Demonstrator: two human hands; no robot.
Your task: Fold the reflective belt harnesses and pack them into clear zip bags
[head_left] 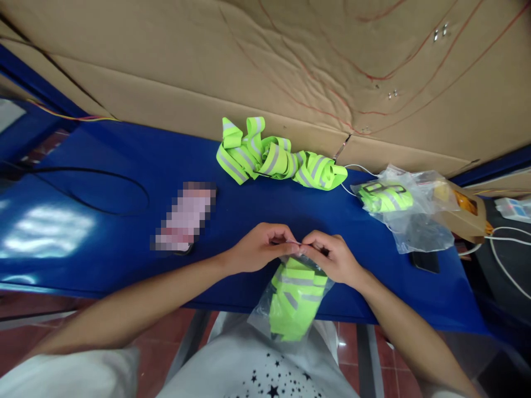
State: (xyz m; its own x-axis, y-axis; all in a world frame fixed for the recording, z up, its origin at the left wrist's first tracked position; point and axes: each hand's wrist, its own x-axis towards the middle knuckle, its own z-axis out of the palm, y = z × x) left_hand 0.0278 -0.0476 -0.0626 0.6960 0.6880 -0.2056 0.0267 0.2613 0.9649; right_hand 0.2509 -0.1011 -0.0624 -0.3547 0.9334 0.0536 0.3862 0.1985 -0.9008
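Note:
Both my hands meet at the front edge of the blue table (124,232). My left hand (259,247) and my right hand (329,257) pinch the top edge of a clear plastic bag (290,301). The bag hangs down over my lap and holds a folded neon-green reflective strap with grey stripes. The fingers of both hands are closed on the bag's mouth.
A loose pile of neon-green reflective straps (276,157) lies at the table's back by a cardboard wall (249,66). A second filled clear bag (398,204) lies at the right beside a brown box (464,213). A blurred pink object (185,218) lies at the left. A black cable (103,188) loops farther left.

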